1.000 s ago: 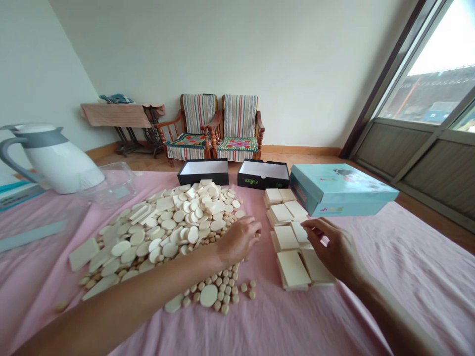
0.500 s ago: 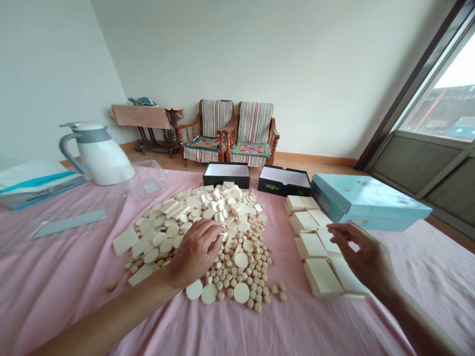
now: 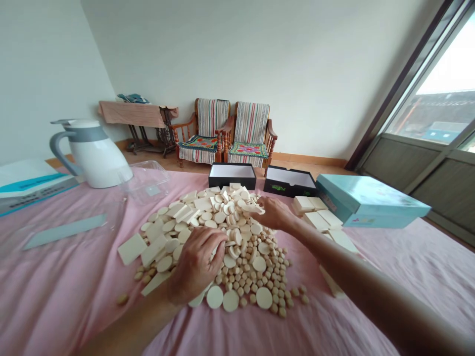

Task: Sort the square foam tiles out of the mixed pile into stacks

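Observation:
A heap of pale wooden pieces [image 3: 208,216] lies before me: round discs, flat rectangles and small cubes [image 3: 256,279]. My left hand [image 3: 198,259] rests low on the heap, fingers curled, with pale wooden discs [image 3: 233,237] at its fingertips; its exact hold is partly hidden. Stretched across to the heap's far right side, my right hand [image 3: 273,212] has its fingers closed at a flat wooden piece [image 3: 254,209]. Stacks of rectangular wooden tiles [image 3: 322,220] stand in two columns on the right, partly covered by my right forearm.
Two black boxes [image 3: 232,184] [image 3: 289,190] with white insides stand behind the heap. A light-blue box [image 3: 371,202] is at the right. On the left are a white jug [image 3: 100,160], a clear plastic tray [image 3: 146,180] and a blue-white package [image 3: 35,185]. Pink cloth [image 3: 222,336] lies underneath.
My right hand has moved left from the tile stacks to the heap and closed at a flat wooden piece. My left hand stays curled on the heap; the view has shifted slightly.

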Tool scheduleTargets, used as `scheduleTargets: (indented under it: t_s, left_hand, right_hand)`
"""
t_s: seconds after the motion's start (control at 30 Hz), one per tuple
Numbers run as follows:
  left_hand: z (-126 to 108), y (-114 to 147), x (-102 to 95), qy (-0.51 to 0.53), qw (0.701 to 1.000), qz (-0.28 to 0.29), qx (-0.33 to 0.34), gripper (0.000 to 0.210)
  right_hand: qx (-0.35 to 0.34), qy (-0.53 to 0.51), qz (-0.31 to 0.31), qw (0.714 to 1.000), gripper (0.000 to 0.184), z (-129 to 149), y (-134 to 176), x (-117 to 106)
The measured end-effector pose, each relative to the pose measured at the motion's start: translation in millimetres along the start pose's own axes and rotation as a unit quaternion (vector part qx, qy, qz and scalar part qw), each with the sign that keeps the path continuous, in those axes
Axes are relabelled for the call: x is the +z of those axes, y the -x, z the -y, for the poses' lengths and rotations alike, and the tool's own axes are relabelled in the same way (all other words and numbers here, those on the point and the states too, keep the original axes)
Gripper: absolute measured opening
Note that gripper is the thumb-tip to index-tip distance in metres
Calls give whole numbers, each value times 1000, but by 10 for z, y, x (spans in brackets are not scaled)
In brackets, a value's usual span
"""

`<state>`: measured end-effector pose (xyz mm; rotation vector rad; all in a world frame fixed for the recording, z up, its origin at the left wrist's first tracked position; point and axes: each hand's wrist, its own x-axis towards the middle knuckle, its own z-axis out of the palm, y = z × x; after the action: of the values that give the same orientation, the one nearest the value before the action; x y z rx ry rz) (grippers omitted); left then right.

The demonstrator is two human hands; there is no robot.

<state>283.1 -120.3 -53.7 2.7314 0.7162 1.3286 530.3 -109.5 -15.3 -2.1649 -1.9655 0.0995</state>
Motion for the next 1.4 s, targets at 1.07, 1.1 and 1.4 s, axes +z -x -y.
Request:
scheduleTargets:
  t_s: [1.07,1.1,1.4]
  left_hand:
    - [27,31,60,26,999,25,-9,17]
    - [32,35,64,27,999,25,-10,17]
    - [61,50,76,29,999,32,-17,18]
  right_hand:
    - [53,-26,79,995,26,-820,-505,64]
    - [62,-59,83,993,21,-793,-516,91]
    - [-34,-348,68,934,28,-578,-492,-66]
